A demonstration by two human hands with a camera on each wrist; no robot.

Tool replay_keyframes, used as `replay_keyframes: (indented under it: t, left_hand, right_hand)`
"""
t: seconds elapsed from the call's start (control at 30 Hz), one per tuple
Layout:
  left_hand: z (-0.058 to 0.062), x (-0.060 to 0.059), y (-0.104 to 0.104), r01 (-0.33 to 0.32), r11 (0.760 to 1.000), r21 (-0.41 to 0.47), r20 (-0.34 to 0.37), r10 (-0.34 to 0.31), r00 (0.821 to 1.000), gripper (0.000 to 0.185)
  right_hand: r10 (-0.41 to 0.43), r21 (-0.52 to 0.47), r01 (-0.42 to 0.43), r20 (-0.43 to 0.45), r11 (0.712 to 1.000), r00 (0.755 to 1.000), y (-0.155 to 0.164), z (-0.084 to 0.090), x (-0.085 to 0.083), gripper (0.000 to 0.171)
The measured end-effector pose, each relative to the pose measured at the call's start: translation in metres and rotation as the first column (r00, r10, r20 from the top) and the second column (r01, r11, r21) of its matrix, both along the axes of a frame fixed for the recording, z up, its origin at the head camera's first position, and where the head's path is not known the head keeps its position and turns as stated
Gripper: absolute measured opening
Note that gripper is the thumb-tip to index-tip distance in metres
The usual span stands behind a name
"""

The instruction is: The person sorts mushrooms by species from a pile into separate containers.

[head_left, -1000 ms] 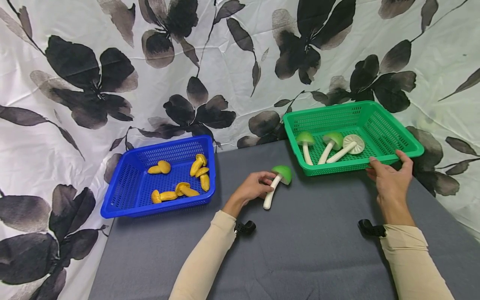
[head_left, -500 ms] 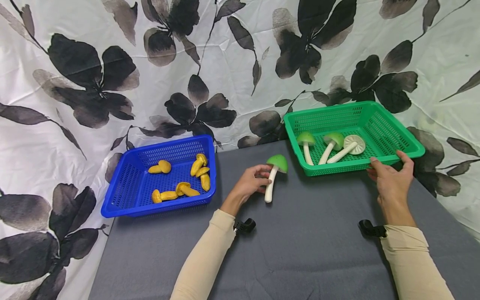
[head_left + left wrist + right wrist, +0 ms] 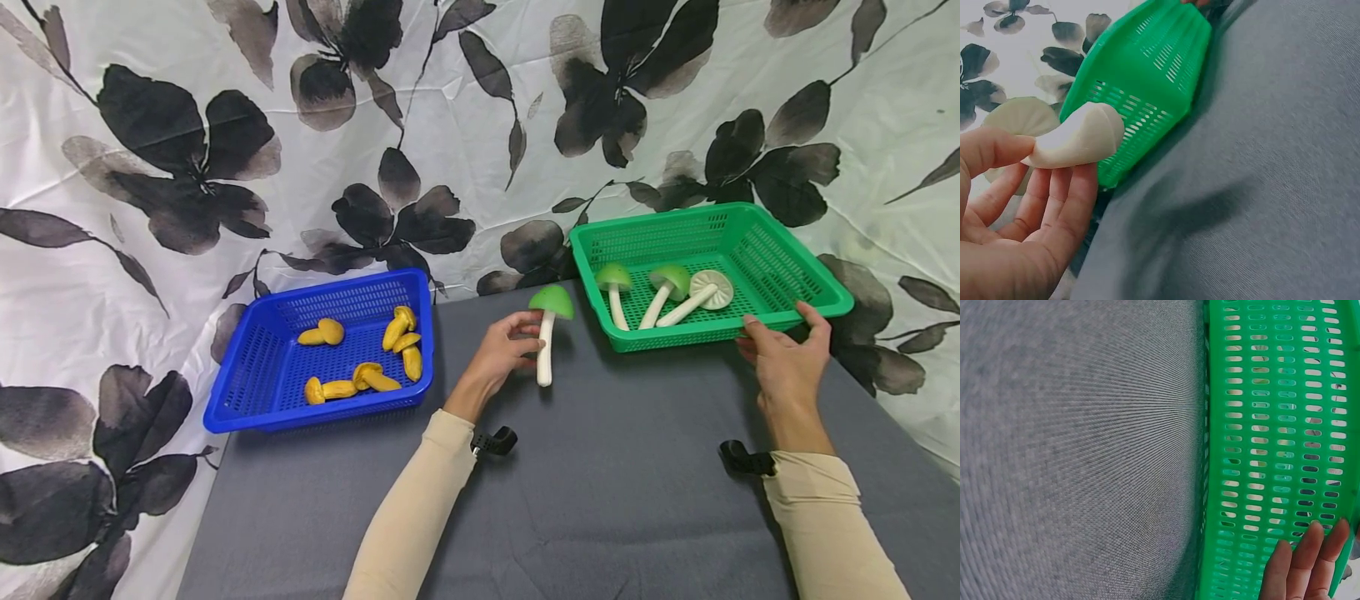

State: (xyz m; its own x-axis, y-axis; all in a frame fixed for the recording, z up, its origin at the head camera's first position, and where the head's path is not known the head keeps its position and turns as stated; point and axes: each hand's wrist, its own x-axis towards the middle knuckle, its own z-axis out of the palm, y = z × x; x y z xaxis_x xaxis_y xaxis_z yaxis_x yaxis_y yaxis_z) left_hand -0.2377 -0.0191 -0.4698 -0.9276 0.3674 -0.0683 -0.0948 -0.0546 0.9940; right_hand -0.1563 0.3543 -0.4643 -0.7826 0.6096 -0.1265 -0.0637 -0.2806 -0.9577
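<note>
L hand (image 3: 501,354) is pinching green mushroom (image 3: 548,332) by its stem, frame center; R hand (image 3: 783,360) fingers are resting flat on green basket (image 3: 823,282) front wall, right side.

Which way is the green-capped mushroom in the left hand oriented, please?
Upright: the mushroom has its cap on top and stem pointing down, pinched by the left hand.

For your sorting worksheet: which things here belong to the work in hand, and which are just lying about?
In the work:
left hand pinching the green mushroom by its stem;
right hand on the green basket;
three mushrooms lying inside it.

Lying about:
blue basket with yellow mushrooms;
grey tablecloth;
floral sheet behind.
</note>
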Motion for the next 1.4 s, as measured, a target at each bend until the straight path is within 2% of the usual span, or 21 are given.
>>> replay_keyframes:
  t: [0.47, 0.7, 0.87, 1.4]
  left_hand:
    - [0.021, -0.01, 0.016, -0.008, 0.995, 0.1, 0.031, 0.005, 1.0, 0.045]
    - [0.028, -0.012, 0.025, -0.02, 0.992, 0.121, 0.043, 0.015, 0.999, 0.045]
    - [0.032, -0.016, 0.03, -0.007, 0.991, 0.137, 0.062, -0.002, 0.998, 0.044]
    - [0.043, -0.027, 0.05, 0.017, 0.983, 0.18, 0.075, -0.031, 0.997, 0.043]
  right_hand:
    - [-0.01, -0.013, 0.01, -0.005, 1.0, 1.0, -0.001, 0.002, 0.0, 0.082]
    - [-0.015, -0.002, 0.015, 0.014, 1.0, 1.0, -0.001, 0.003, -0.001, 0.082]
    - [-0.01, 0.003, 0.01, 0.028, 1.0, 1.0, -0.001, 0.005, -0.001, 0.082]
    - [-0.007, -0.007, 0.007, 0.013, 1.0, 1.0, 0.001, 0.004, -0.001, 0.083]
